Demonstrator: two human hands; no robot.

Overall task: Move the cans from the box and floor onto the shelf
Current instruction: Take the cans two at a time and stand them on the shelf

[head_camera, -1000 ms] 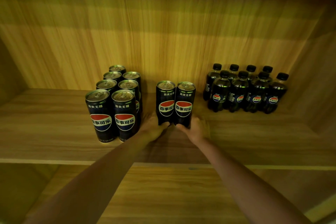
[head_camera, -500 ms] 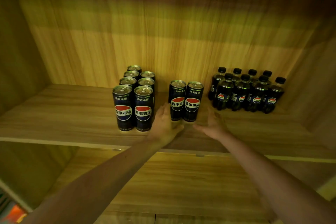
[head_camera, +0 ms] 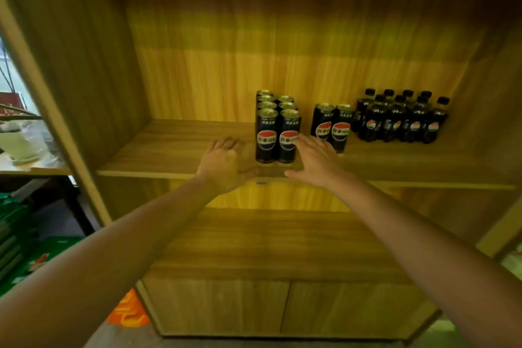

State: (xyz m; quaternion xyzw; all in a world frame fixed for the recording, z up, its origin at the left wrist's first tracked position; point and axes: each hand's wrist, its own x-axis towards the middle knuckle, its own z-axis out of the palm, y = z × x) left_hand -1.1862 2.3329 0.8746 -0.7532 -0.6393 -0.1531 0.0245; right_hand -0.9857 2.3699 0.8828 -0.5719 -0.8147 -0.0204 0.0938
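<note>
Hovering over the front edge of the shelf [head_camera: 180, 147], both hands are empty, fingers spread wide, holding nothing. The left hand [head_camera: 226, 162] hangs just left of the larger block of cans [head_camera: 278, 127], which stands in two rows running back from the edge; the right hand [head_camera: 317, 162] sits just right of that block's front cans, its fingertips [head_camera: 299, 140] overlapping the front right can in this view (touching or merely in front of it, I cannot tell). Just beyond the right hand, the pair of cans [head_camera: 332, 127] stands upright, apart from the block and short of the cluster of small bottles [head_camera: 401, 118] farther right.

The box and the floor cans are not in view, so how much is left to move cannot be judged.

The risk, as I read it, lies in the fingers nearest the front cans. These are tall, slim cans standing close to the shelf edge; a careless knuckle or wrist catching one as the hands move could tip it forward off the shelf or topple it into its neighbours. Pulling straight back, clear of the cans, would avoid that.
</note>
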